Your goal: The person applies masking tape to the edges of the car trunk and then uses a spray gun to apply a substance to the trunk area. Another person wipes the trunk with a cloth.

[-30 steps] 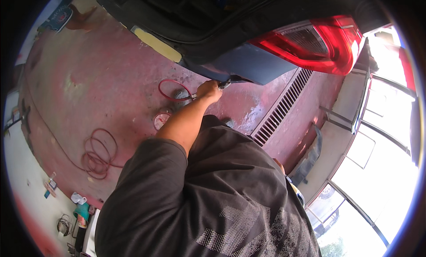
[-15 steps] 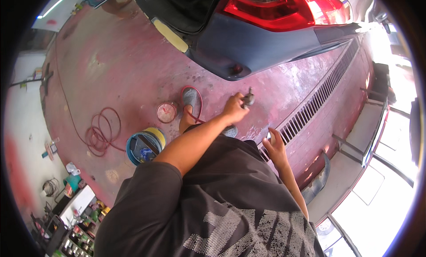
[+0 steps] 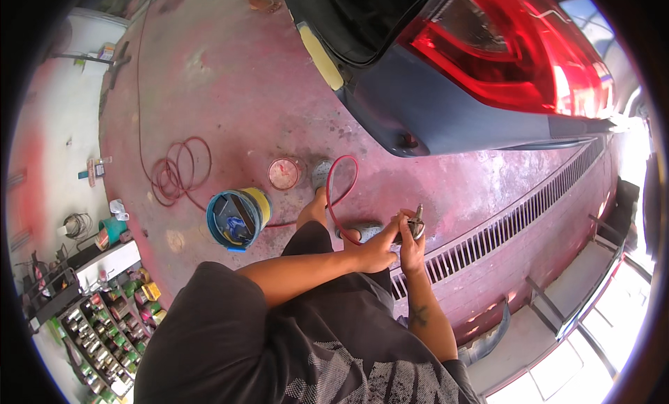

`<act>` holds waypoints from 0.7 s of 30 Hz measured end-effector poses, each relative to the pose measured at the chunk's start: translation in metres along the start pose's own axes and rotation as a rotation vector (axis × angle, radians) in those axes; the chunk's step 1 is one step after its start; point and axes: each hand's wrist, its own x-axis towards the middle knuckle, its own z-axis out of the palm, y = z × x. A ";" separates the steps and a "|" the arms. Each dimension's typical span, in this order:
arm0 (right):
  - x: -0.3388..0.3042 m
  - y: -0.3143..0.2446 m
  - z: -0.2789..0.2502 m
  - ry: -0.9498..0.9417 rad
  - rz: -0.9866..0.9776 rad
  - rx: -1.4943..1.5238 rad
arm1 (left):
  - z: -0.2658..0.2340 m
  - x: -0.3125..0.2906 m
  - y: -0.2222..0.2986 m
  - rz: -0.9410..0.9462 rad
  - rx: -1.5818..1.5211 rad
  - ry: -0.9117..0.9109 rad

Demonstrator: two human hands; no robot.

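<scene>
Both my hands meet low in front of me, near the floor grate. In my left hand [image 3: 380, 250], with the fingers wrapped round it, is a small grey metal air tool [image 3: 417, 226] with a narrow tip pointing up. A red hose [image 3: 332, 188] loops from the floor to that hand. My right hand [image 3: 412, 254] closes on the same tool from the right, thumb and fingers against its body. The fingers partly cover the tool, so its exact kind is unclear. Ahead stands a car's dark blue-grey rear bumper [image 3: 390, 104] below a red tail light [image 3: 502, 55].
A blue and yellow bucket [image 3: 211, 226] with items inside stands left of my legs, beside a round can [image 3: 284, 174]. Coiled hose [image 3: 178, 170] lies farther left. A long floor grate [image 3: 502, 226] runs along the right. Shelves of small containers [image 3: 97, 334] stand lower left.
My left hand has brought the air tool back from near the bumper to my right hand, which now grips it too. The view has shifted, and the bumper appears farther right.
</scene>
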 end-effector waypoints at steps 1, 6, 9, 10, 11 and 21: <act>0.009 0.009 -0.003 -0.015 0.066 -0.017 | -0.015 0.000 -0.015 -0.025 0.072 0.022; 0.071 0.030 0.009 -0.127 0.180 0.013 | -0.186 0.056 -0.116 -0.175 0.548 0.598; 0.114 0.058 0.020 -0.132 0.187 -0.152 | -0.256 0.112 -0.157 -0.161 0.906 0.583; 0.131 0.070 0.026 -0.139 0.152 -0.269 | -0.269 0.130 -0.165 -0.211 0.965 0.543; 0.144 0.083 0.030 -0.140 0.119 -0.387 | -0.274 0.146 -0.176 -0.257 1.019 0.492; 0.188 0.150 0.068 -0.133 -0.026 -0.769 | -0.256 0.246 -0.255 -0.150 0.944 0.793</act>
